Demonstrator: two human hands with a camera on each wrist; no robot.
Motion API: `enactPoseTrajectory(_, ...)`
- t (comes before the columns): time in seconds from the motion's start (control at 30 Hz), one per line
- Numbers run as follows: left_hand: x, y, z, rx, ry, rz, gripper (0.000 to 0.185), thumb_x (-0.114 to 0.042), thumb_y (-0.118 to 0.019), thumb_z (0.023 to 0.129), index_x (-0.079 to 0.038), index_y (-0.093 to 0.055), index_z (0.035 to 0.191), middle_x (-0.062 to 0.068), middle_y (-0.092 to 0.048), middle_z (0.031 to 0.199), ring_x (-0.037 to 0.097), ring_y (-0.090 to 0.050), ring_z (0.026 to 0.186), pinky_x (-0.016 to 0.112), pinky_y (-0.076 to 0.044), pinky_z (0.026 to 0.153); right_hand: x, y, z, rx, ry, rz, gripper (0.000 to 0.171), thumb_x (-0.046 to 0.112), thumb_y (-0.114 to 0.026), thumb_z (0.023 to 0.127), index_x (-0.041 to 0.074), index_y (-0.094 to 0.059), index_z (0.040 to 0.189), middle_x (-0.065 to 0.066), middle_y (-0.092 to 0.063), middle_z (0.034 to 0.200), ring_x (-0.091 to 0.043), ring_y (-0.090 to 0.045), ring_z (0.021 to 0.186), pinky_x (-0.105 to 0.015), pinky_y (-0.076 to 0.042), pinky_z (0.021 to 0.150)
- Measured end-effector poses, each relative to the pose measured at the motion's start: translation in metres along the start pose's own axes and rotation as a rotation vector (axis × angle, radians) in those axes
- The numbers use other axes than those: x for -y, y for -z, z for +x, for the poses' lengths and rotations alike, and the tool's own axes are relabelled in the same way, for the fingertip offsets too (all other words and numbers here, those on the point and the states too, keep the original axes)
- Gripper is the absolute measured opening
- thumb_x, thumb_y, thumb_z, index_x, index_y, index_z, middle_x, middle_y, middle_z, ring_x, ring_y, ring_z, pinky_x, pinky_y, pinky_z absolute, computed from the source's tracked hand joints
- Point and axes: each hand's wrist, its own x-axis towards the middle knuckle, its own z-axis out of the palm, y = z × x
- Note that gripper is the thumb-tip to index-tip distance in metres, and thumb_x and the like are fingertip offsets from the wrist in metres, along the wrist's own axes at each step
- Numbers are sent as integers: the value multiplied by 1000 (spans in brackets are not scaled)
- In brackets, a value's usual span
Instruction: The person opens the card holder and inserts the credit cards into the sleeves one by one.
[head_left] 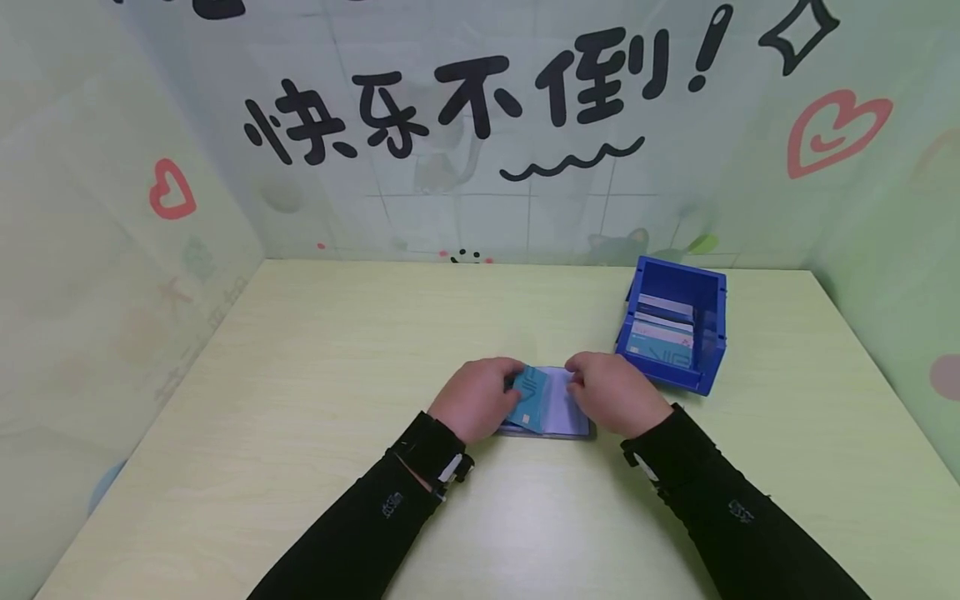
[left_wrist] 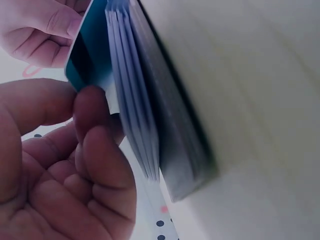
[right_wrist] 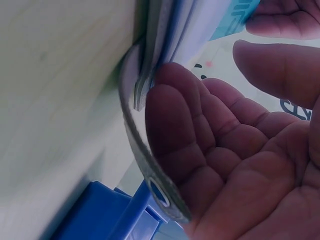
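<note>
A small card holder (head_left: 567, 410) with clear sleeve pages lies open on the table. Over its left part, my left hand (head_left: 474, 400) pinches a teal bank card (head_left: 531, 398) between thumb and fingers, the card tilted across the pages. In the left wrist view, thumb and fingertip meet at a corner of that card (left_wrist: 95, 65). My right hand (head_left: 618, 392) is at the holder's right edge, its fingertips against the page edges and its thumb held apart. A grey strap (right_wrist: 142, 155) with a metal snap curves out beside those fingers.
To the right, behind my right hand, stands a blue plastic bin (head_left: 714, 333) holding several cards (head_left: 660, 343). A printed backdrop (head_left: 450, 217) closes off the far side of the wooden table (head_left: 360, 325), with walls at left and right.
</note>
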Motion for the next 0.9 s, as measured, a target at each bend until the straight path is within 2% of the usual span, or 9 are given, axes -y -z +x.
enactPoseTrajectory(0.13, -1, 0, 0, 9, -7, -11, 40, -23, -68, 104, -9, -66, 142, 7, -70, 139, 19, -67, 117, 41, -53, 109, 0, -1, 0, -3, 6, -5, 34, 16, -61, 106, 1, -67, 135, -15, -73, 127, -27, -69, 109, -52, -55, 105)
enactPoseTrajectory(0.37, 1, 0, -1, -32, -33, -55, 24, -18, -66, 104, -9, -74, 124, 4, -76, 122, 19, -70, 108, 39, -57, 100, 1, -1, 1, -1, 5, 4, 34, 15, -60, 106, 0, -67, 135, -15, -73, 129, -28, -69, 111, -52, -55, 105)
enactPoseTrajectory(0.57, 2, -1, 2, -8, -38, -79, 20, -16, -62, 105, -11, -79, 114, 2, -77, 117, 19, -68, 106, 38, -56, 100, 1, 1, 0, 1, 5, 14, 34, 16, -61, 106, 0, -66, 136, -16, -72, 131, -28, -69, 113, -52, -54, 105)
enactPoseTrajectory(0.67, 3, 0, 2, 41, -45, -77, 21, -15, -64, 103, -11, -79, 118, 2, -77, 120, 18, -68, 107, 37, -56, 99, 1, 1, -1, 0, 5, 16, 34, 16, -61, 106, 0, -66, 136, -16, -72, 130, -29, -69, 113, -53, -54, 105)
enactPoseTrajectory(0.77, 4, 3, 3, 94, -52, -78, 28, -15, -69, 99, -9, -76, 126, 2, -75, 122, 16, -65, 101, 33, -55, 93, 1, 0, 0, 0, 5, 17, 34, 16, -61, 106, 0, -67, 135, -16, -72, 129, -29, -69, 113, -53, -54, 105)
enactPoseTrajectory(0.83, 5, 6, 3, 124, -51, -82, 36, -17, -74, 97, -8, -73, 131, 2, -74, 115, 14, -62, 92, 29, -52, 85, 1, 0, 0, 0, 3, 16, 34, 16, -61, 106, 0, -67, 135, -16, -73, 129, -29, -69, 113, -52, -54, 105)
enactPoseTrajectory(0.9, 6, 8, 3, 142, -51, -89, 43, -19, -77, 95, -6, -71, 135, 3, -72, 100, 13, -59, 82, 27, -49, 77, 1, 0, 0, 2, -2, 16, 34, 16, -60, 106, 0, -67, 136, -15, -72, 130, -29, -69, 114, -52, -54, 106)
